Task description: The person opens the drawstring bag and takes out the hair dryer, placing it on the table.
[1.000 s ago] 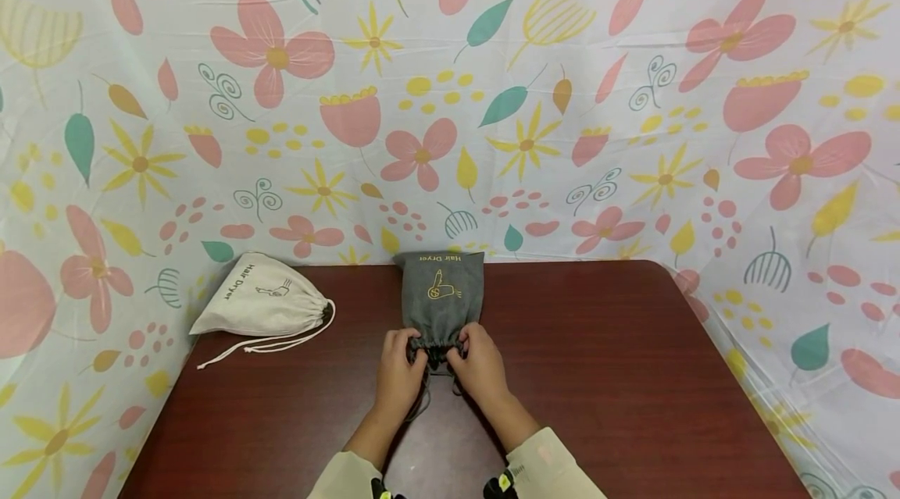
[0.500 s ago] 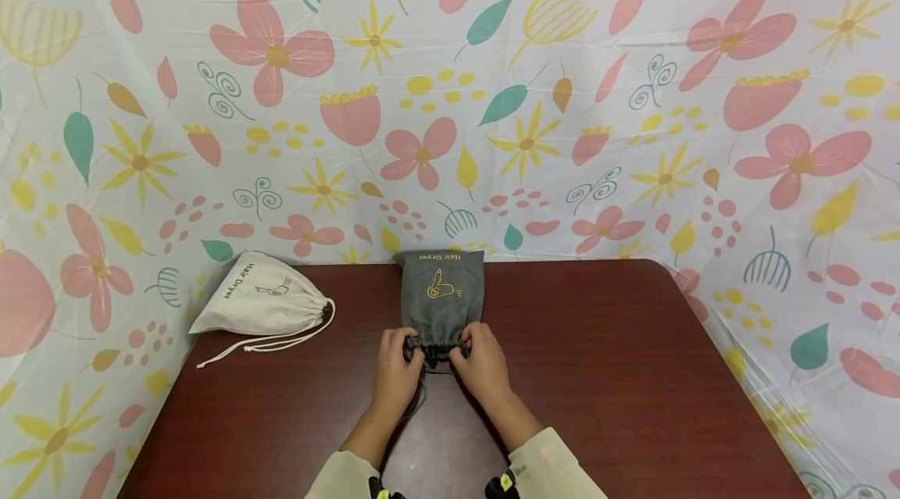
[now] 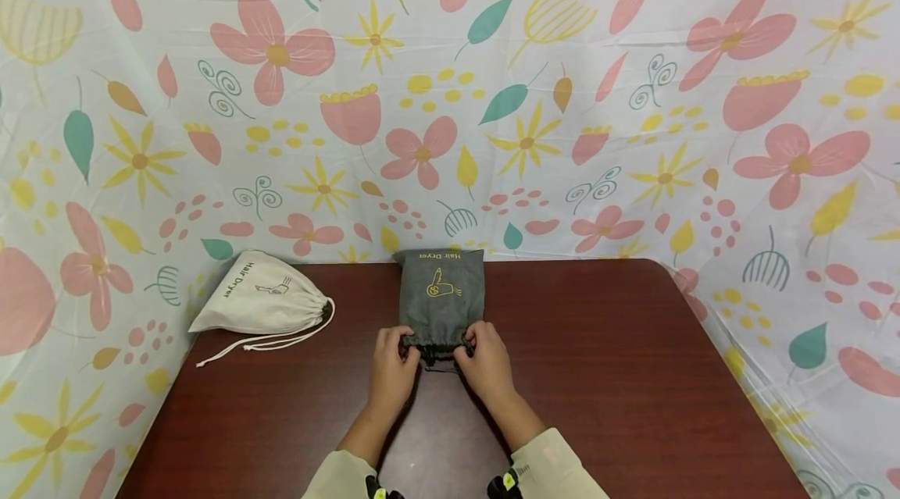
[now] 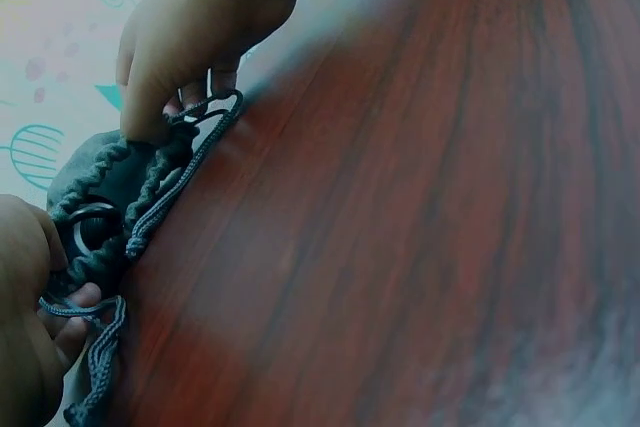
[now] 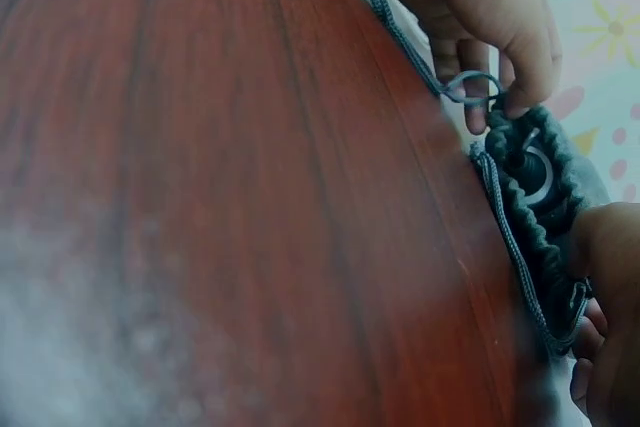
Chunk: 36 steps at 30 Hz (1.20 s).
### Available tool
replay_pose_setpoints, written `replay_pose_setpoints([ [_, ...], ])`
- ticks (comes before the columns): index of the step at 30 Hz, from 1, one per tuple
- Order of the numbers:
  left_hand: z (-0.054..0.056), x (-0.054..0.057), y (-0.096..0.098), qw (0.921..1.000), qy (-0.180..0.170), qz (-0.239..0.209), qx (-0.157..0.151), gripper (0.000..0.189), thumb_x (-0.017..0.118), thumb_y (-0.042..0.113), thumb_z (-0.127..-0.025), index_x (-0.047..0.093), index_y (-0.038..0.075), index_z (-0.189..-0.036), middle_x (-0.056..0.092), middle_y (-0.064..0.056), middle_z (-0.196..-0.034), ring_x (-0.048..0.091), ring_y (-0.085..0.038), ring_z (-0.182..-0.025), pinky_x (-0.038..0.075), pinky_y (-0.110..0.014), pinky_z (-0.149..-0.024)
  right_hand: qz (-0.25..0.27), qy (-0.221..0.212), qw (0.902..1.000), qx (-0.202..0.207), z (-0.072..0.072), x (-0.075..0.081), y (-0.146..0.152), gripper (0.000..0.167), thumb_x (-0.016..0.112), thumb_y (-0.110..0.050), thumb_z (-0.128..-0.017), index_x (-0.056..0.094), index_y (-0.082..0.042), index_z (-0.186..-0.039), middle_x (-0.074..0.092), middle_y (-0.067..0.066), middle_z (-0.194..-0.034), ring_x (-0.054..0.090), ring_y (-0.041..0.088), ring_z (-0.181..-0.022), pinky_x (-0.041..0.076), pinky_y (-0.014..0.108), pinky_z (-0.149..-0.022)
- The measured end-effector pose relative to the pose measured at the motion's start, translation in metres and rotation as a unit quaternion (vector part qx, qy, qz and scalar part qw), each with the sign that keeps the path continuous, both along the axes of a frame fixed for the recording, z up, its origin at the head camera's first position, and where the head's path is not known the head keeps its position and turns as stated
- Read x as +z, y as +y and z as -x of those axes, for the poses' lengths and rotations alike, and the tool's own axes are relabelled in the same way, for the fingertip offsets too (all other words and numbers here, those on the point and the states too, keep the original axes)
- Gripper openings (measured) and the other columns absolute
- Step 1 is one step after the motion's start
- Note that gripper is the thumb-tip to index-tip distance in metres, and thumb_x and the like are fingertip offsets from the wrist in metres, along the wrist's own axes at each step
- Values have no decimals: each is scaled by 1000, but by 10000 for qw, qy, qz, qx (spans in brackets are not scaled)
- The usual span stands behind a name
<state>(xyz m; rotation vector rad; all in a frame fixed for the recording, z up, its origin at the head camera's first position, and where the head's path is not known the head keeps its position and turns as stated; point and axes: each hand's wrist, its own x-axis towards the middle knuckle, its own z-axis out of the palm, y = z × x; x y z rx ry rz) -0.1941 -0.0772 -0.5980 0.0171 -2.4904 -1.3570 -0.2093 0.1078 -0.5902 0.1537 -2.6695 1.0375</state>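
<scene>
A grey drawstring bag (image 3: 441,308) lies flat at the far middle of the table, marked "Hair Dryer" with a yellow dryer drawing. Its gathered mouth faces the person. My left hand (image 3: 391,366) pinches the left side of that mouth, and my right hand (image 3: 488,362) pinches the right side. Both wrist views show the ruffled opening spread apart between the hands. Inside sits a dark object with a pale curved loop (image 5: 547,173); the rest of it is hidden by the cloth. Grey drawstrings (image 4: 185,190) hang from both ends of the mouth.
A cream drawstring bag (image 3: 263,297) with the same print lies at the table's back left, its white cords (image 3: 270,343) trailing toward the front. The dark red wooden table (image 3: 598,374) ends at a flower-printed cloth (image 3: 534,93) behind and on both sides.
Both hands have drawn slightly apart, and the bag's mouth is stretched wider between them. The cream bag has stayed where it was.
</scene>
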Motion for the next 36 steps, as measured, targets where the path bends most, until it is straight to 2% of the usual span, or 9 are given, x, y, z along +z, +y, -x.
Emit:
replay_pose_setpoints([
  [6, 0, 1, -3, 10000, 35, -54, 11, 26, 61, 8, -93, 64, 17, -117, 56, -8, -116, 37, -9, -57, 38, -25, -56, -55, 51, 10000, -51, 1, -1, 2, 23, 73, -12, -79, 54, -13, -92, 50, 2, -84, 45, 14, -74, 40, 31, -71],
  [13, 0, 3, -5, 9999, 69, -13, 128, 26, 62, 7, -91, 65, 16, -115, 57, -8, -116, 43, -12, -67, 40, -27, -62, -76, -22, 9999, -76, 1, -2, 6, 22, 72, -11, -80, 54, -12, -93, 49, 1, -85, 44, 15, -73, 40, 31, -71],
  [27, -3, 4, -12, 9995, 74, 16, 295, 26, 62, 7, -91, 66, 16, -116, 58, -9, -117, 38, -11, -61, 37, -26, -58, -10, 64, 9999, -103, 0, -1, 14, 22, 72, -9, -80, 56, -10, -95, 52, 4, -86, 47, 17, -76, 41, 36, -76],
  [36, -1, 2, -18, 9991, 226, -1, 357, 26, 57, 4, -93, 66, 14, -116, 59, -11, -119, 50, -18, -79, 43, -31, -70, -73, 119, 9996, -240, 0, -3, 21, 24, 71, -7, -78, 58, -9, -98, 53, 6, -91, 50, 21, -83, 43, 38, -78],
])
